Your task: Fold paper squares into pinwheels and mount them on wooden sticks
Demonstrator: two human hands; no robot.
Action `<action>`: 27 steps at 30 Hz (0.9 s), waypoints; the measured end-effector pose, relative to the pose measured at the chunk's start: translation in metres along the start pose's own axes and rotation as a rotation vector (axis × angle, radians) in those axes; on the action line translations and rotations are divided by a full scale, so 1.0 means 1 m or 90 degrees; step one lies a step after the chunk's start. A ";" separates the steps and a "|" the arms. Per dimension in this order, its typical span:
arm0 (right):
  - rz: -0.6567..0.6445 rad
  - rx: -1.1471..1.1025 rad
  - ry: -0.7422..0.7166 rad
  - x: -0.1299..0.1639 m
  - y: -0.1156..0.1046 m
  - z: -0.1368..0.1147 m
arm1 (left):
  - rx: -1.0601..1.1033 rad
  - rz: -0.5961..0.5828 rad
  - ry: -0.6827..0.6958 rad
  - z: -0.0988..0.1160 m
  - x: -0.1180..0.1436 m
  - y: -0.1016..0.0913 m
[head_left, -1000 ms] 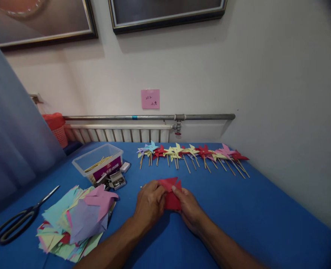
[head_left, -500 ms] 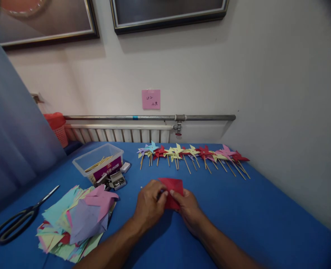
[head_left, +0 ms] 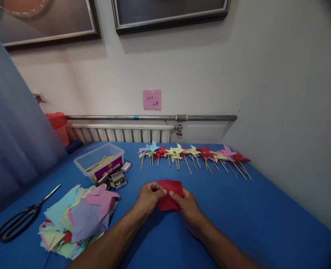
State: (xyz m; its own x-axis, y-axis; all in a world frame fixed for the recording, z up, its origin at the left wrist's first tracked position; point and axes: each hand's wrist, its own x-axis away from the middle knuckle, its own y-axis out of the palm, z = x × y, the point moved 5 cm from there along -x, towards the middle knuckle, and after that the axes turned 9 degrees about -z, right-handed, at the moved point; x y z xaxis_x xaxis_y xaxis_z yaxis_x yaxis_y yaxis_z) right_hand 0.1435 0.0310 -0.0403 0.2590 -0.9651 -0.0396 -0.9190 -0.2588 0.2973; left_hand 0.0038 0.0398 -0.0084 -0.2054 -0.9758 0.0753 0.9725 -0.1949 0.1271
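A square of red paper (head_left: 169, 201) is held up off the blue table between my two hands. On its left edge, my left hand (head_left: 150, 196) pinches it between thumb and fingers. My right hand (head_left: 188, 205) grips the opposite edge, thumb laid on the front and fingers behind the sheet. To the left lies a heap of coloured paper sheets (head_left: 61, 209), topped by a pink pinwheel-shaped paper (head_left: 105, 200). Just beyond the heap stands a small open box of metal pins (head_left: 119, 181).
Scissors (head_left: 22, 220) lie at the far left. A clear plastic tub (head_left: 98, 153) holds thin wooden sticks. A row of finished pinwheels on sticks (head_left: 178, 151) lies along the back of the blue table (head_left: 238, 224), by the radiator (head_left: 126, 134) and wall.
My left hand's fingers have shifted to the paper's left edge, and the red sheet now faces me flatter and more fully visible. My right hand keeps its hold.
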 end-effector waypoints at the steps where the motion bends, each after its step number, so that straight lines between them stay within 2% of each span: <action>1: -0.001 -0.002 -0.001 0.000 0.000 0.000 | 0.007 0.003 -0.002 0.000 0.000 0.000; 12: 0.001 -0.013 0.015 0.000 0.003 -0.002 | 0.017 0.028 -0.022 -0.003 0.001 -0.003; 16: 0.019 0.004 0.007 0.000 0.002 -0.001 | 0.032 0.017 -0.025 -0.004 0.001 -0.001; 27: -0.006 0.015 0.003 0.001 0.004 -0.004 | 0.097 -0.014 -0.036 -0.001 0.004 0.005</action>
State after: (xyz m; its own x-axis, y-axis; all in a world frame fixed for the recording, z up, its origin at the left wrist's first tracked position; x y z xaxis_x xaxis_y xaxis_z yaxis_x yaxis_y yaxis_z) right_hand 0.1409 0.0295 -0.0352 0.2695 -0.9622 -0.0382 -0.9233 -0.2695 0.2738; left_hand 0.0075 0.0350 -0.0088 -0.2359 -0.9637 0.1252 0.9408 -0.1942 0.2778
